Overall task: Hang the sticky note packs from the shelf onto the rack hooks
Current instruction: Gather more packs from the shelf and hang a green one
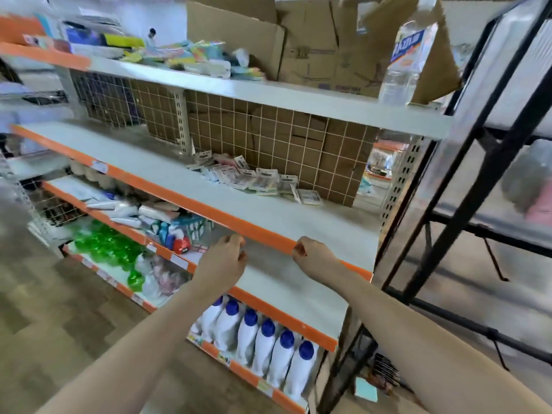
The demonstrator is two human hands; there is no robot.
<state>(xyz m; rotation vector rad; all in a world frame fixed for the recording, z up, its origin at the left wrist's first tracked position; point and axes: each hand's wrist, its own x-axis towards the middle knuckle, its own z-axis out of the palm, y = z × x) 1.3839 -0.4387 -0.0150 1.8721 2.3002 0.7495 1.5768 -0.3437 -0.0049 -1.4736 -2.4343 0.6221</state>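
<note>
A loose heap of sticky note packs (254, 179) lies at the back of the middle shelf (149, 171), against a white wire grid panel (268, 135). More colourful packs (191, 55) are piled on the top shelf. My left hand (224, 258) and my right hand (310, 253) hover just below the shelf's orange front edge, well short of the heap. Both have loosely curled fingers and hold nothing. No hooks are visible on the grid.
A torn cardboard box (313, 46) and a clear water bottle (406, 55) stand on the top shelf. Lower shelves carry green bottles (110, 243) and white bottles with blue caps (268, 339). A black metal rack frame (466, 180) stands close on the right.
</note>
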